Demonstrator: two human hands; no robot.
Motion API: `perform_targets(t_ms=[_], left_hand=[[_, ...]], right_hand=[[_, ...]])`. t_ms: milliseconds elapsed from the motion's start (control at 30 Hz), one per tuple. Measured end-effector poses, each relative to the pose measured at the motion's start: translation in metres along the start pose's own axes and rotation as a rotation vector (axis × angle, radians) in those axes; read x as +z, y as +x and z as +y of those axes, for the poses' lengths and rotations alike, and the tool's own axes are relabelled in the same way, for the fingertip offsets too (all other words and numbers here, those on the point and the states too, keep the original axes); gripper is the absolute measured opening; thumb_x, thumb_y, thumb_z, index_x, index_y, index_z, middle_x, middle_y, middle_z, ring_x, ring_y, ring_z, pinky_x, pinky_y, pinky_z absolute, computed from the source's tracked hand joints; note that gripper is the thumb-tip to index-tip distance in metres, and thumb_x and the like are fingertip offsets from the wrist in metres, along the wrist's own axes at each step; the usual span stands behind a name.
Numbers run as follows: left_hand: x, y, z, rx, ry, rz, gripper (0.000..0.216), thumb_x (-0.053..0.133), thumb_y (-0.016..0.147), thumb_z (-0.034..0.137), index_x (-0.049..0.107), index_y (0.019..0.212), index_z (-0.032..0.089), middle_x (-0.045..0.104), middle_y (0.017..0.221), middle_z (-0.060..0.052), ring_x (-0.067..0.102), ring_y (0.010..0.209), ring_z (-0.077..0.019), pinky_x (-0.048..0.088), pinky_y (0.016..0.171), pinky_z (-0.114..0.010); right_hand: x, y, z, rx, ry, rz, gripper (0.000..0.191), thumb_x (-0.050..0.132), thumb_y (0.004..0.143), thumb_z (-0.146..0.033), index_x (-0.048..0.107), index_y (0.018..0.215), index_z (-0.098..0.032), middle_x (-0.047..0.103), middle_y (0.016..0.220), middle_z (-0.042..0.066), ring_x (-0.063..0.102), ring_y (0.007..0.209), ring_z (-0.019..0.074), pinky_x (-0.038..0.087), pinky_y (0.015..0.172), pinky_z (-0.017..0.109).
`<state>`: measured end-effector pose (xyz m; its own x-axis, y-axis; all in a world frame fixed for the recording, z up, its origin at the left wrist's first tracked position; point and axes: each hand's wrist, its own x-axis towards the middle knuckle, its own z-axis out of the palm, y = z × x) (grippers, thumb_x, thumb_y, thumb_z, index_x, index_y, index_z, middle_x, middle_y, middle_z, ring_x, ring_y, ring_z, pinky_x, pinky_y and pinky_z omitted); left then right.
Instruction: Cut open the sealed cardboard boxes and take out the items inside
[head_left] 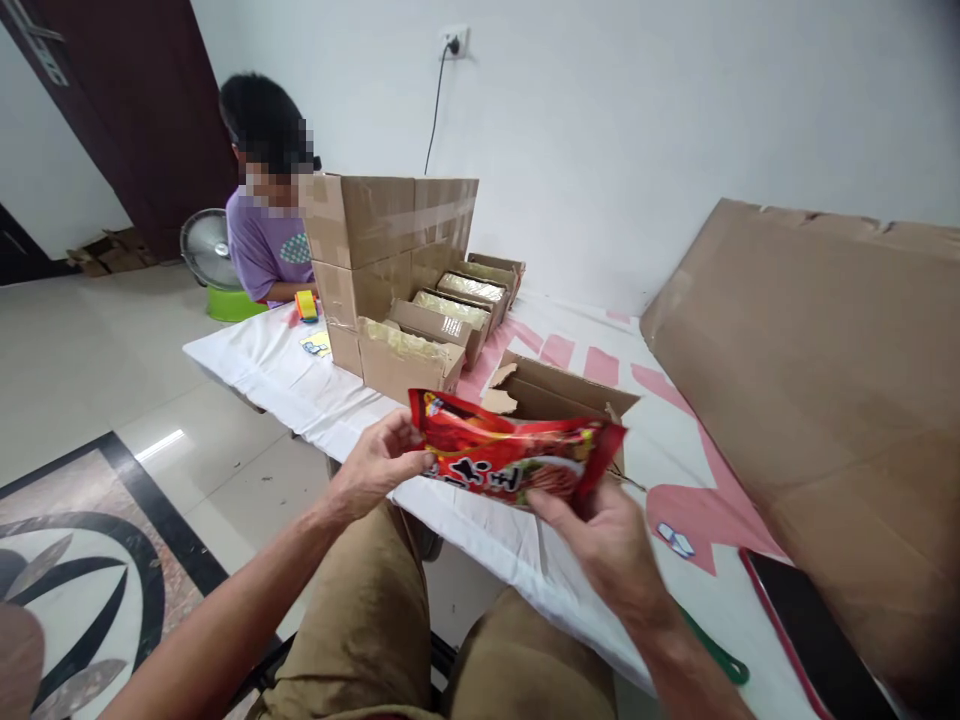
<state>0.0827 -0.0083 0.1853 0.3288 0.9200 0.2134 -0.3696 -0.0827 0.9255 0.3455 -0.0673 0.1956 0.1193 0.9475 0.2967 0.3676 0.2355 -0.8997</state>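
- Packet (506,450), red, one: we hold it at the table's (337,405) near edge.
- Left hand (382,458): ours, clamped on its nine-o'clock end.
- Right hand (604,535): ours, clamped on its four-o'clock corner.
- Box (562,390), open: just beyond, toward one o'clock.
- Stack (382,235), taped cartons: eleven o'clock.
- Slab (814,635), black, red-edged: four o'clock.

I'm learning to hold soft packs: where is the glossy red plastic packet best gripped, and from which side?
Probably near both ends of the red packet, coming from left and right, as the left grip and right grip do: it stretches sideways, and its flatter end seals flank a fuller middle.
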Motion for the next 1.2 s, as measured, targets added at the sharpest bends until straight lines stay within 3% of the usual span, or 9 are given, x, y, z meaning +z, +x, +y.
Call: perform_targets(t_ms=[100,167,333,533,667,867,1067,1200], left_hand=[[-0.048,-0.015,-0.01,-0.086,0.056,0.084,0.048,0.091,0.071,0.031,0.068,0.11,0.016,0.08,0.101,-0.009,0.076,0.089,-0.0223,0.059,0.082,-0.033],[-0.082,-0.018,-0.02,-0.124,0.102,0.16,0.049,0.091,0.068,0.031,0.068,0.108,0.015,0.08,0.099,-0.01,0.075,0.086,-0.0223,0.059,0.079,-0.034],[-0.146,0.011,-0.042,-0.111,0.235,0.365,0.052,0.092,0.056,0.035,0.066,0.096,0.014,0.078,0.089,-0.008,0.072,0.076,-0.0205,0.056,0.069,-0.032],[-0.185,0.08,-0.062,-0.029,0.327,0.451,0.053,0.082,0.061,0.037,0.061,0.104,0.015,0.076,0.096,-0.009,0.071,0.084,-0.0213,0.057,0.079,-0.036],[-0.197,0.097,-0.088,-0.045,0.461,0.526,0.048,0.073,0.069,0.031,0.059,0.112,0.014,0.073,0.107,-0.013,0.071,0.095,-0.0248,0.057,0.088,-0.044],[-0.19,0.076,-0.107,0.006,0.78,0.601,0.042,0.069,0.077,0.025,0.064,0.118,0.02,0.066,0.125,-0.014,0.057,0.127,-0.0316,0.04,0.115,-0.054],[-0.168,0.074,-0.101,0.046,0.967,0.479,0.034,0.062,0.078,0.02,0.069,0.111,0.022,0.068,0.117,-0.01,0.063,0.114,-0.0292,0.048,0.109,-0.049],[-0.152,0.053,-0.097,0.178,1.082,0.446,0.038,0.063,0.079,0.024,0.067,0.117,0.021,0.066,0.118,-0.012,0.058,0.121,-0.0339,0.043,0.112,-0.053]], right_hand=[[0.046,0.001,0.011,0.033,-0.089,-0.219,0.028,0.069,0.085,-0.041,0.077,0.103,-0.02,0.08,0.105,0.009,0.075,0.095,0.0273,0.06,0.087,0.041],[0.079,0.009,0.022,-0.011,-0.137,-0.27,0.027,0.068,0.085,-0.037,0.077,0.106,-0.023,0.078,0.114,0.007,0.072,0.104,0.0268,0.055,0.096,0.041],[0.149,0.058,0.052,-0.015,-0.217,-0.186,0.023,0.068,0.08,-0.034,0.075,0.099,-0.022,0.076,0.098,0.005,0.068,0.086,0.0209,0.053,0.08,0.031],[0.197,0.113,0.077,0.024,-0.304,-0.065,0.025,0.066,0.081,-0.043,0.069,0.092,-0.021,0.074,0.093,0.006,0.065,0.084,0.021,0.048,0.077,0.03],[0.204,0.115,0.097,0.086,-0.393,-0.043,0.026,0.067,0.081,-0.046,0.068,0.091,-0.022,0.075,0.089,0.007,0.065,0.08,0.0228,0.044,0.07,0.029],[0.2,0.105,0.118,0.122,-0.449,-0.132,0.021,0.063,0.086,-0.042,0.071,0.079,-0.024,0.076,0.076,0.002,0.066,0.072,0.0196,0.04,0.065,0.026],[0.204,0.102,0.112,0.124,-0.445,-0.129,0.022,0.061,0.089,-0.04,0.074,0.085,-0.023,0.078,0.084,0.006,0.068,0.078,0.0216,0.044,0.07,0.028],[0.174,0.065,0.096,0.049,-0.387,-0.16,0.027,0.059,0.092,-0.037,0.073,0.109,-0.022,0.079,0.105,0.007,0.071,0.089,0.02,0.05,0.082,0.028]])
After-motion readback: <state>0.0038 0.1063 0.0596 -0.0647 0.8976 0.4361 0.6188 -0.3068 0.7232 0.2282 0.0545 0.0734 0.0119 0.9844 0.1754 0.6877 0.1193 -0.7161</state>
